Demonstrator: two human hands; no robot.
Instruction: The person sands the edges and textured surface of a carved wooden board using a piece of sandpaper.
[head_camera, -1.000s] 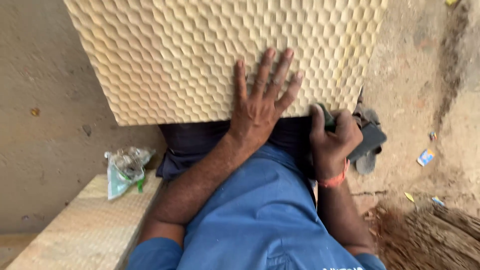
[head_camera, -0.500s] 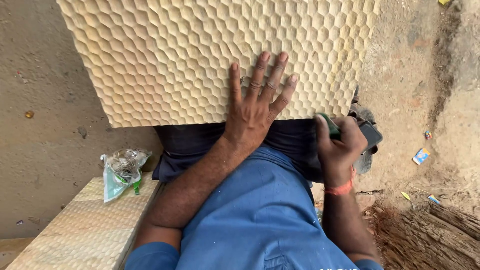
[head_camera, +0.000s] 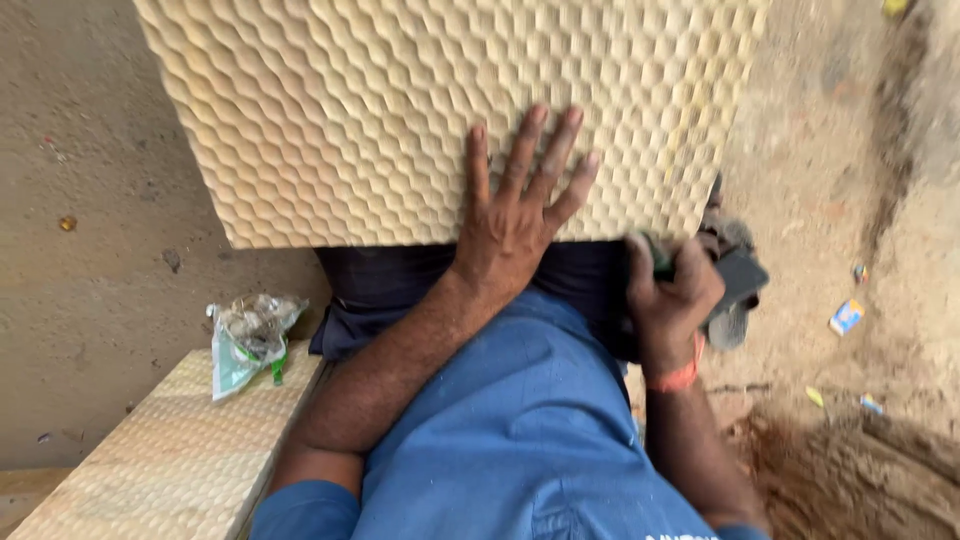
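- The carved panel (head_camera: 400, 110), pale wood cut all over with honeycomb hollows, rests across the person's lap, its near edge running left to right just above the dark trousers.
- The left hand (head_camera: 515, 215) lies flat on the panel's near edge, its grip spread wide, fingers (head_camera: 525, 145) fanned up and away over the hollows, palm pressing down.
- The right hand (head_camera: 668, 290) sits just off the panel's near right corner, below and to the right of the left hand; its grip is pressed together around a small green block (head_camera: 655, 255), of which only a sliver shows.
- So the panel lies up and left from the right hand, and the right corner is the part nearest to that block; the left hand is already on the wood.
- Whether the block touches the panel's edge is blurred; I cannot tell.
- A second ribbed panel (head_camera: 170, 460) lies at lower left with a crumpled plastic bag (head_camera: 245, 340) on it.
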